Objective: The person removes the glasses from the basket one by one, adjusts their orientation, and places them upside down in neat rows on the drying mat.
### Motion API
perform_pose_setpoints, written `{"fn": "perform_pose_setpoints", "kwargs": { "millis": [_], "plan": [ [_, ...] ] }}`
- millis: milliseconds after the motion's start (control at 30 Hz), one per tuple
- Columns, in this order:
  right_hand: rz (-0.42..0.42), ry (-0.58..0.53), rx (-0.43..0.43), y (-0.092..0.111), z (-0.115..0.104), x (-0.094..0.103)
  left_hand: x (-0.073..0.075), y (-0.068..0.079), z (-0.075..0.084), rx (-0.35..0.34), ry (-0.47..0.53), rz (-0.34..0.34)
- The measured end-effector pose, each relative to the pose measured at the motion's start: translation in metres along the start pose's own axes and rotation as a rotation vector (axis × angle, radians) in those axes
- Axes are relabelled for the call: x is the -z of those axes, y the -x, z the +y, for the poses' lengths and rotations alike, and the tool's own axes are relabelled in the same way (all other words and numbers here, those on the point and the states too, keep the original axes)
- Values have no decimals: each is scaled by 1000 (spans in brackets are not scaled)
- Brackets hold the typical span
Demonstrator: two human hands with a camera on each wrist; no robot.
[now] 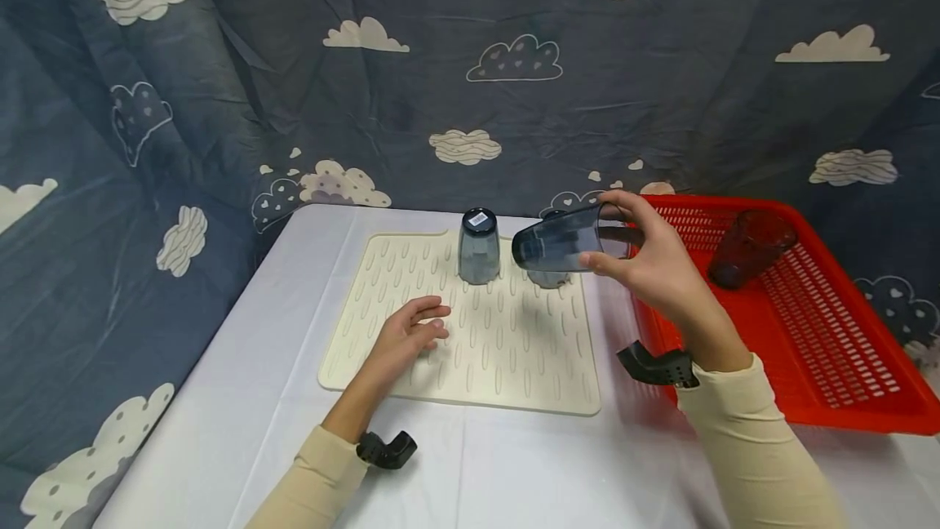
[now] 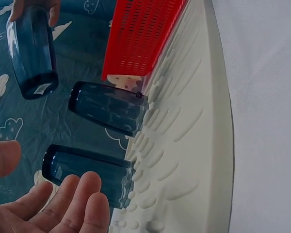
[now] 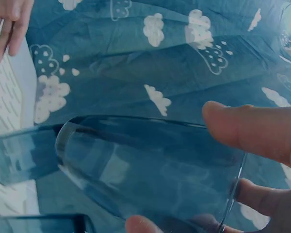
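"So, what does the right hand (image 1: 661, 272) have?"

"It pinches a transparent blue-grey tapered tumbler (image 1: 558, 242) near the rim, between thumb and fingers, nearly sideways above the back right corner of a rectangular cream mat with oval ridges (image 1: 507, 366)."

"And the left hand (image 1: 402, 341)?"

"Loosely spread over the mat's left half."

"What else is about the mat?"

"Two matching upside-down tumblers (image 1: 479, 258) stand on its back part; right of it, on the white-covered bench (image 1: 529, 472), sits a red perforated plastic basket (image 1: 815, 357) with another tumbler (image 1: 751, 245) leaning inside."
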State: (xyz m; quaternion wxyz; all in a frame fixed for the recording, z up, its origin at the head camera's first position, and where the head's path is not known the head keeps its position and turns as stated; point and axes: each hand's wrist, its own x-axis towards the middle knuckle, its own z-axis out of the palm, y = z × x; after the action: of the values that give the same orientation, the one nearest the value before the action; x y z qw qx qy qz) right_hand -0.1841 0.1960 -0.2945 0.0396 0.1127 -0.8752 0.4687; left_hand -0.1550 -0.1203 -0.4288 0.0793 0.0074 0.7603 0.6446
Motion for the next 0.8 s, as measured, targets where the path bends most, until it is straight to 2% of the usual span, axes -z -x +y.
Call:
{"fn": "perform_pose_setpoints", "kwargs": {
  "millis": [367, 567, 800],
  "plan": [
    [-68, -106, 22, -9, 6, -38, 7, 2, -3, -12, 18, -21],
    [-76, -173, 73, -11, 7, -58, 9, 2, -2, 5, 41, -36],
    [-123, -227, 71, -14, 9, -80, 20, 2, 0, 3, 106, -27]
  ]
}}
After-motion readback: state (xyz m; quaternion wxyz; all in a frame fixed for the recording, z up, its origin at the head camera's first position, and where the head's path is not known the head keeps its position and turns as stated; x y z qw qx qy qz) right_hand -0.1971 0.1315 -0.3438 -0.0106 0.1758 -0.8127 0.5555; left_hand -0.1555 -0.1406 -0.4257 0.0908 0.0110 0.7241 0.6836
